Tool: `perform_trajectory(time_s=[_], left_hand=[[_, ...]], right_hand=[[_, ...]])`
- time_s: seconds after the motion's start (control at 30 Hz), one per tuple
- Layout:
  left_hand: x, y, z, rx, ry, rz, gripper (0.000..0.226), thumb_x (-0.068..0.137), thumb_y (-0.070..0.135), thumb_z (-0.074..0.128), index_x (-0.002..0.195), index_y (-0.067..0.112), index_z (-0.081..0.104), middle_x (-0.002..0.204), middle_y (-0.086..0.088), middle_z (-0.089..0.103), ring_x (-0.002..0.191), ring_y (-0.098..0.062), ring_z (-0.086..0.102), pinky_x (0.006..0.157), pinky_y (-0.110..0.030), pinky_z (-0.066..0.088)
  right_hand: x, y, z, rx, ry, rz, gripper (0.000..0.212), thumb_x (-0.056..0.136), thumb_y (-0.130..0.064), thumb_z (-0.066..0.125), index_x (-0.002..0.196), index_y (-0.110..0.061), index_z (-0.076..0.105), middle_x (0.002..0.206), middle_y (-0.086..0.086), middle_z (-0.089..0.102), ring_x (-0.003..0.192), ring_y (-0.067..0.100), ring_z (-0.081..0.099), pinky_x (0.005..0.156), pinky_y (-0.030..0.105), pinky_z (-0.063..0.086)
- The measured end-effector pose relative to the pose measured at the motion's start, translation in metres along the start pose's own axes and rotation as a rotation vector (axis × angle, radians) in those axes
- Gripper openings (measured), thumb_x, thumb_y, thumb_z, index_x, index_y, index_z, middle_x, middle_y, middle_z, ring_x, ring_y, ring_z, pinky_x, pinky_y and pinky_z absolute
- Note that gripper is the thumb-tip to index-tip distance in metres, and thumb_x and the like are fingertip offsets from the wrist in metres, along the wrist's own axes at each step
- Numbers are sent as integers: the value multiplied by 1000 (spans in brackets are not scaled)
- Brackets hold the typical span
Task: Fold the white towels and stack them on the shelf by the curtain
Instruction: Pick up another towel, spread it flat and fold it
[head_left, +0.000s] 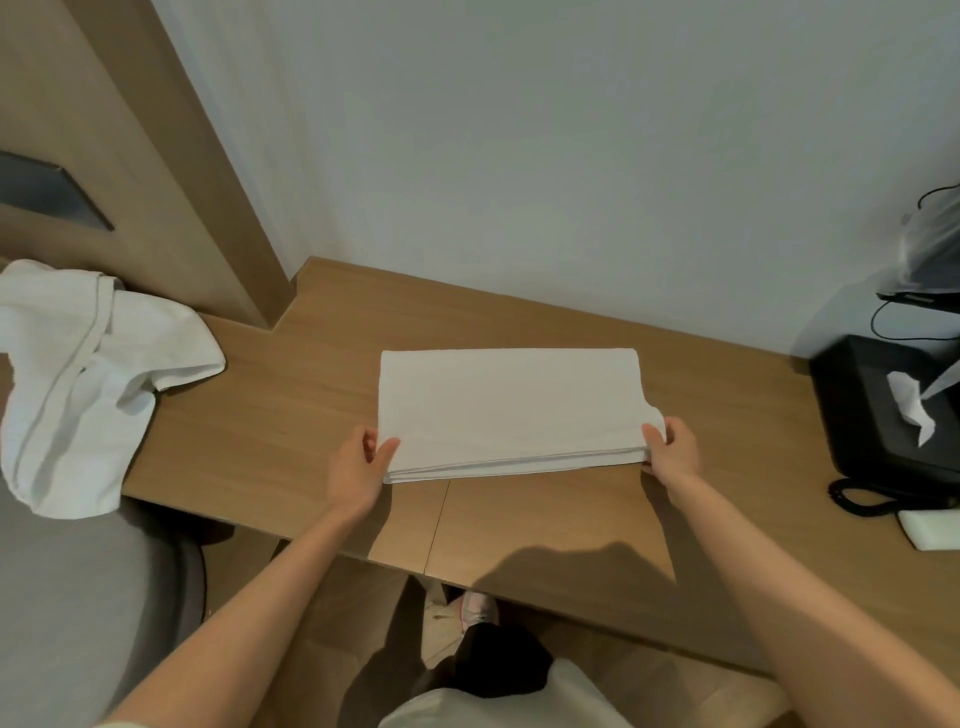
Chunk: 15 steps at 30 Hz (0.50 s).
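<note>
Head view: folded towel (511, 410) between your hands; left hand (358, 467) and right hand (671, 449) pinch its near corners.

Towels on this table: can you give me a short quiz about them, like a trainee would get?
1. True or false: the folded towel lies on the table.
2. Where is the crumpled towel? A) left of the folded towel B) right of it C) on top of it
3. How many hands grip the folded towel?
Key: 1 true; 2 A; 3 two, the left hand and right hand, at its near corners.
</note>
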<state>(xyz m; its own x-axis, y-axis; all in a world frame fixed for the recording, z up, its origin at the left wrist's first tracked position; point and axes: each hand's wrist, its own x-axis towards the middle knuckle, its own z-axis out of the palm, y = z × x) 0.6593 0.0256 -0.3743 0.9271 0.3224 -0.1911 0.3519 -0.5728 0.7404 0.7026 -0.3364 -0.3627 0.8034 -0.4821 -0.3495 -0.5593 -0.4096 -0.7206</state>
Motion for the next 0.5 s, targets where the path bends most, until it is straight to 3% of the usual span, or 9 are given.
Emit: perform_trajectory(time_s=[0.1, 0.2, 0.3, 0.4, 0.5], left_hand=[[-4, 0, 3, 38, 20, -10, 18, 92, 25, 59, 90, 9, 51, 86, -5, 53, 77, -18, 50, 59, -20, 37], [-10, 0, 7, 77, 38, -39, 26, 92, 30, 58, 106, 9, 52, 109, -7, 50, 97, -20, 49, 80, -26, 40], [-14, -2, 11, 131, -3, -72, 42, 91, 37, 58, 116, 4, 54, 117, -9, 56, 110, -26, 49, 94, -36, 41], [-13, -2, 12, 160, -101, -124, 42, 94, 39, 52, 115, 2, 56, 119, -15, 60, 110, -30, 54, 93, -38, 44], [-8, 8, 3, -29, -158, -242, 45, 97, 39, 46, 122, 1, 54, 121, -15, 59, 109, -30, 55, 85, -33, 44]], right_hand=[[4, 10, 2, -59, 30, 39, 17, 95, -26, 55, 97, -10, 49, 103, 14, 54, 98, 37, 56, 88, 53, 50], [4, 10, 4, -83, 35, 96, 26, 94, -29, 57, 101, -6, 47, 109, 19, 59, 100, 38, 58, 83, 42, 48], [5, 10, 6, -114, -29, 146, 44, 95, -33, 55, 119, 4, 50, 120, 22, 57, 110, 39, 53, 83, 39, 42], [1, 6, 4, -58, -109, 189, 49, 95, -31, 56, 124, 7, 48, 116, 19, 55, 106, 35, 53, 85, 40, 44], [-6, -7, -5, 124, -181, 213, 39, 96, -24, 55, 121, 5, 49, 101, 9, 54, 91, 25, 56, 76, 32, 47]])
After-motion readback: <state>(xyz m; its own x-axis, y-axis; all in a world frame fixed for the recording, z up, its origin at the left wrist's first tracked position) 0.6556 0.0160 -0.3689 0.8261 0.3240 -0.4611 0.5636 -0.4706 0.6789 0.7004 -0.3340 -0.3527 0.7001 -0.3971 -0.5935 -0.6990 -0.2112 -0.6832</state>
